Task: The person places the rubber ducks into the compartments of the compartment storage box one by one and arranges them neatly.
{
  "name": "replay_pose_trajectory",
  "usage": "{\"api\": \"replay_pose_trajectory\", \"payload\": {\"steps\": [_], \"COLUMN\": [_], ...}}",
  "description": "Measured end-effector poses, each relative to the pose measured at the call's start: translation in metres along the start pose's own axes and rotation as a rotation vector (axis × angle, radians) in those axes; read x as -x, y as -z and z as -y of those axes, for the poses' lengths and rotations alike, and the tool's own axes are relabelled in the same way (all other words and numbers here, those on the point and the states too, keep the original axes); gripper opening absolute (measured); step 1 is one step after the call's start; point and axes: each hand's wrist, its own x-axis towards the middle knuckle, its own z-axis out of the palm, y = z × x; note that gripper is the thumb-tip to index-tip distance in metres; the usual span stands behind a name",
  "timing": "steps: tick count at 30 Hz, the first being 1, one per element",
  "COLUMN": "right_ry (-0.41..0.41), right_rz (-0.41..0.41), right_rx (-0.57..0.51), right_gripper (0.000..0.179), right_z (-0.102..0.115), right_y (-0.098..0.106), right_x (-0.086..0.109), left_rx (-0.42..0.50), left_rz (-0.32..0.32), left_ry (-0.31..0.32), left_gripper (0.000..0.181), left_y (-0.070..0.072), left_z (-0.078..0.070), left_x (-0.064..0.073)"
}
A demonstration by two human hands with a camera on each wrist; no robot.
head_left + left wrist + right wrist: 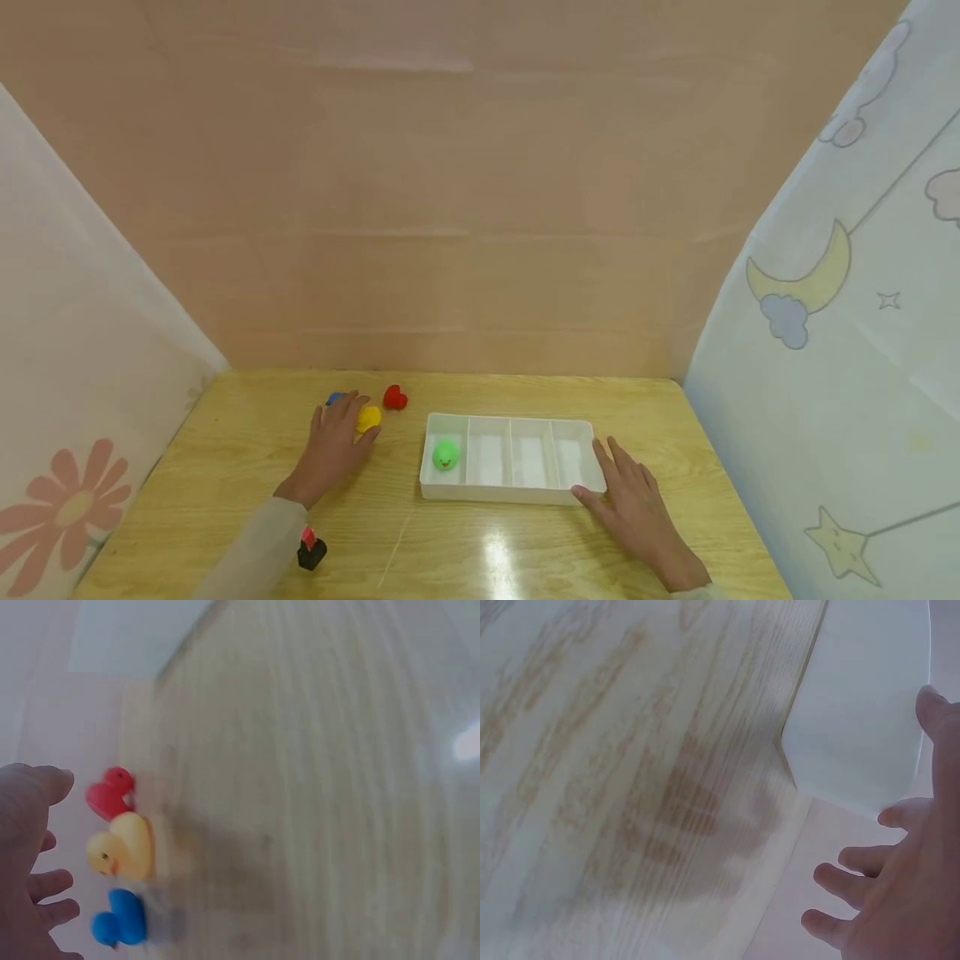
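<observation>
My left hand (337, 446) reaches over the back left of the table, fingers apart, above a yellow toy duck (368, 418). A blue toy duck (335, 398) is partly hidden behind its fingers; a red toy duck (395, 397) sits just to the right. In the left wrist view the yellow duck (124, 847) lies between the other two, with a gap to the fingers. My right hand (637, 508) rests at the right end of a white tray (510, 494), thumb at its front rim and loosely spread fingers along the end. A green toy duck (446, 455) occupies the tray's leftmost compartment.
The tray has several compartments in a row on the wooden table (390, 533). A small black and red object (311, 552) shows beside the left sleeve. Patterned cloth (862, 375) hangs on both sides, and a plain brown sheet (465, 192) at the back.
</observation>
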Motion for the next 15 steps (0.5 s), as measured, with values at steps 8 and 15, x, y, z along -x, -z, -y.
{"api": "replay_pose_trajectory", "payload": {"steps": [8,15], "right_ry": [-0.009,-0.014], "right_rz": [0.016,0.031], "right_rx": [0.009,0.0], "right_gripper": [0.081,0.082], "right_z": [0.0,-0.001], "right_y": [0.001,0.0], "right_x": [0.002,0.001], "left_rx": [0.027,-0.026], "left_rz": [-0.006,-0.022], "left_ry": [0.02,-0.006], "left_gripper": [0.053,0.049], "left_y": [-0.005,-0.005], "left_z": [0.015,0.014], "left_x": [0.006,-0.001]}}
